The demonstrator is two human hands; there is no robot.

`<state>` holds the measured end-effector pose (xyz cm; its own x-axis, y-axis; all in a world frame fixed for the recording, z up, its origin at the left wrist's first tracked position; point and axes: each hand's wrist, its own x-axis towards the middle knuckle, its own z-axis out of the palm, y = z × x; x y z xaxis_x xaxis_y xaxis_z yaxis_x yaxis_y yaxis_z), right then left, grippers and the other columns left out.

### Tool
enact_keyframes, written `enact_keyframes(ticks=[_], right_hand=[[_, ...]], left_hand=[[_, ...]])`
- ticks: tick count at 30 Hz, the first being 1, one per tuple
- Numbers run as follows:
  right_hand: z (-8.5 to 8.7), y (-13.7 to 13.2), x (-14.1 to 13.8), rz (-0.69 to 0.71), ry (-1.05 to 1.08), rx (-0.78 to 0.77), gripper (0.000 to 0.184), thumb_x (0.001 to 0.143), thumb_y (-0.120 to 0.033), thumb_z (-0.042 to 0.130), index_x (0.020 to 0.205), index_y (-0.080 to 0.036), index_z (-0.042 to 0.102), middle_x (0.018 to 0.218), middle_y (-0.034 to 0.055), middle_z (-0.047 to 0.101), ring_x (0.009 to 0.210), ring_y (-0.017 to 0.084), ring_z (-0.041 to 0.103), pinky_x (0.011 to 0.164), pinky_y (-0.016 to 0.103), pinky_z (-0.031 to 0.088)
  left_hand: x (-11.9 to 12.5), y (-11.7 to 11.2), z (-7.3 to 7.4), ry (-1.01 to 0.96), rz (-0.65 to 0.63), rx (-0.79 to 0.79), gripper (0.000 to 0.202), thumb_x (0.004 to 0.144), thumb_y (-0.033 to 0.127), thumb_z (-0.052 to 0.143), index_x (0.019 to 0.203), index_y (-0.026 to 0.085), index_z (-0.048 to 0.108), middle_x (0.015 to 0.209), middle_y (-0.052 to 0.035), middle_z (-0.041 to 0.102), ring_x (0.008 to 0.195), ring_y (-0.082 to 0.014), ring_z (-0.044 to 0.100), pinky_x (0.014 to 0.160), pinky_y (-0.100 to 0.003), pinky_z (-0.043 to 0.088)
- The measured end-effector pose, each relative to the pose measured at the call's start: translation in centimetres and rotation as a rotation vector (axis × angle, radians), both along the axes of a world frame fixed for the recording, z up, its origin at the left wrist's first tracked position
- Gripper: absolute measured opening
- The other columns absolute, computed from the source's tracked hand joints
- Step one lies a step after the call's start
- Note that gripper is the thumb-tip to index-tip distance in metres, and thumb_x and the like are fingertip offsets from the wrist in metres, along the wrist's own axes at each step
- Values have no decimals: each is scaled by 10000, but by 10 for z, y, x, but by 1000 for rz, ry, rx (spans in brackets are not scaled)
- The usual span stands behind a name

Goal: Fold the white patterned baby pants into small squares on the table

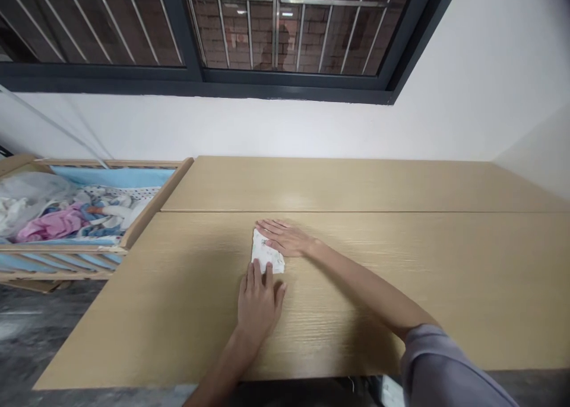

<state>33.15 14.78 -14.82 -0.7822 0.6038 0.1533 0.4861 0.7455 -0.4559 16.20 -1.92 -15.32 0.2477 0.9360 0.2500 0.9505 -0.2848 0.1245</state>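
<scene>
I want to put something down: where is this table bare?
Free: the tabletop right of the right forearm; its back strip, between the seam and the white wall; its left part, between the left hand and crib. Crowded: the middle, where left fingertips and right hand touch the white paper; and the crib, heaped with cloth.
</scene>
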Motion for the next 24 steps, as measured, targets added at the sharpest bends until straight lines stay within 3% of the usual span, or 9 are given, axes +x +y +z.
enact_keyframes(ticks=[5,9,11,14,20,24], right_hand=[[7,-9,15,-290,123,-95,680,1055,-537,285,1628,-222,99,1690,102,123,1559,246,113,1258,495,136],[3,-12,25,-474,283,-67,626,1022,-479,436,1563,-184,323,1535,172,417,1454,276,343,1201,499,274],[-2,-14,24,-462,333,-72,534,999,-428,503,1475,-190,466,1361,156,552,1325,269,467,1139,483,360],[-7,-17,17,-399,366,-108,420,951,-373,595,1323,-179,609,1166,125,620,1149,250,556,1040,441,445],[-4,-32,-7,-522,391,-105,324,822,-264,726,1123,-173,649,1152,113,545,1125,245,538,1028,429,431],[17,-66,-28,-533,392,-229,208,764,-166,689,948,-192,595,937,34,585,892,198,561,812,334,462]], left_hand=[[-25,30,27,-144,-22,-206,424,1029,405,376,1349,179,539,1315,-167,656,1198,-282,631,976,-405,507],[-41,58,42,-73,112,-296,374,1032,392,343,1100,182,646,1088,-154,720,1029,-286,687,872,-397,516],[-41,68,45,-41,163,-301,416,1024,410,344,1005,147,666,1018,-192,721,983,-329,695,850,-439,513],[-32,79,45,-4,209,-333,477,1013,460,352,954,121,682,979,-229,728,942,-361,707,810,-461,516],[-22,80,47,9,170,-379,387,1012,377,377,979,122,667,1010,-221,737,943,-322,713,794,-397,498],[-45,54,68,-14,101,-428,310,973,366,430,826,188,638,876,-110,746,807,-246,698,665,-303,430]])
